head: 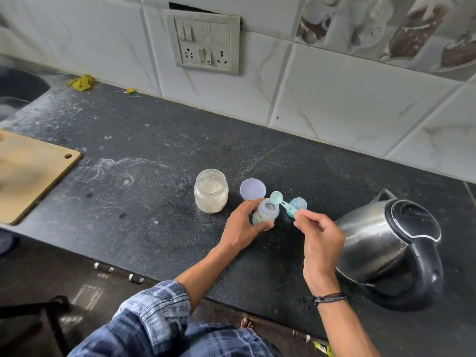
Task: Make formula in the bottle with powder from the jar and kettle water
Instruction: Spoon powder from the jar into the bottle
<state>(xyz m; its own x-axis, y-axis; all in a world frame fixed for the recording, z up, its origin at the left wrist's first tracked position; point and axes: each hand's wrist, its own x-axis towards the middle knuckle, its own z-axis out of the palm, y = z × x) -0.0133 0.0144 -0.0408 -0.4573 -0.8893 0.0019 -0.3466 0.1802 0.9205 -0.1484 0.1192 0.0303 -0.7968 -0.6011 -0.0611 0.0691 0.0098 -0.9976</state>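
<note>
A small clear baby bottle [268, 212] stands open on the black counter, and my left hand [242, 225] wraps around its side. My right hand [319, 235] pinches the handle of a teal scoop [277, 198], whose bowl hovers just beside the bottle's mouth. An open glass jar [211, 191] with pale powder stands to the left of the bottle. Its lilac lid [253, 189] lies flat behind the bottle. The bottle's blue cap [298, 204] rests behind the scoop. A steel kettle [381, 243] with a black handle stands at the right.
A wooden cutting board [28, 176] lies at the left counter edge, with a sink [18, 91] behind it. A switch and socket panel [206, 41] is set in the tiled wall. A yellow scrub pad [82, 82] lies by the wall.
</note>
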